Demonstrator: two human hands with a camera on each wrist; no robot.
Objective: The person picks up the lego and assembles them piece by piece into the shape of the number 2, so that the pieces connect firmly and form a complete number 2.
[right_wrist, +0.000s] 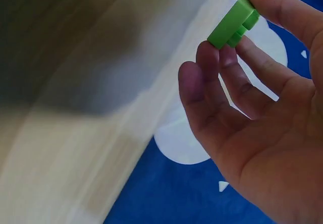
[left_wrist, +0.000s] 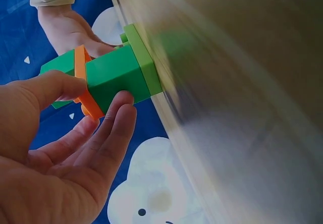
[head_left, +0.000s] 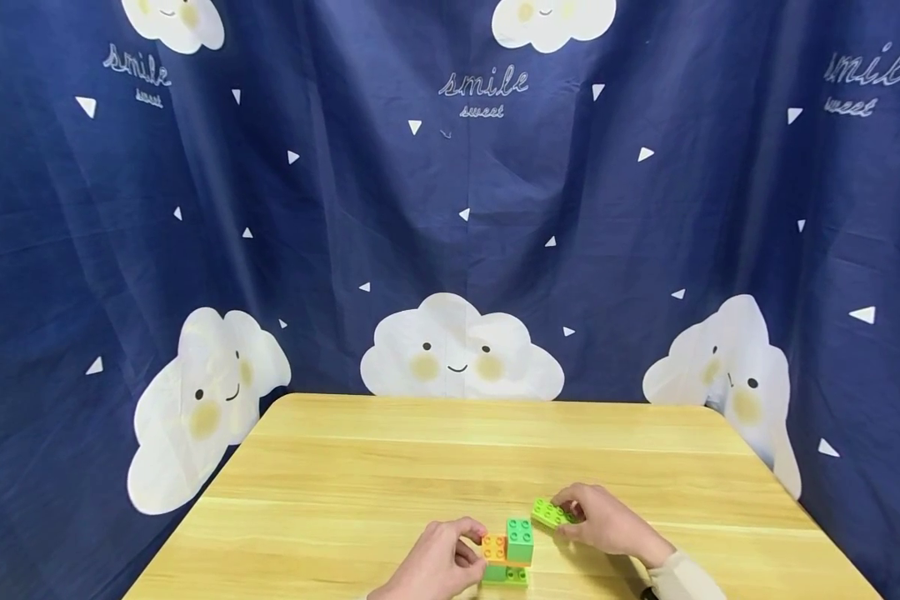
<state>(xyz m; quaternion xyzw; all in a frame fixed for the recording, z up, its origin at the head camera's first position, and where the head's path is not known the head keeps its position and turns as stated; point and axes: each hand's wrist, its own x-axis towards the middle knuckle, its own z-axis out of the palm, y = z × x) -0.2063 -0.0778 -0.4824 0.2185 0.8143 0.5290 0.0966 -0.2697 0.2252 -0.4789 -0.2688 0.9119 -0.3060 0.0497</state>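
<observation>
A stack of toy building bricks (head_left: 520,546) stands near the table's front edge. Its base is a thin light green brick (left_wrist: 144,60). A tall green brick (left_wrist: 117,76) sits on that, then a thin orange brick (head_left: 493,547), topped at its right end by another green block. My left hand (head_left: 437,560) holds the stack from the left, thumb on the orange brick and fingertips by its other side. Right of the stack and a little farther back, my right hand (head_left: 603,521) pinches a thin light green studded brick (right_wrist: 234,23) between thumb and fingers.
Both hands work over the front part of a light wooden table (head_left: 330,475). Behind it hangs a dark blue curtain (head_left: 330,208) with white clouds and triangles. A dark band (head_left: 648,593) shows at the right wrist, beside a pale sleeve (head_left: 686,577).
</observation>
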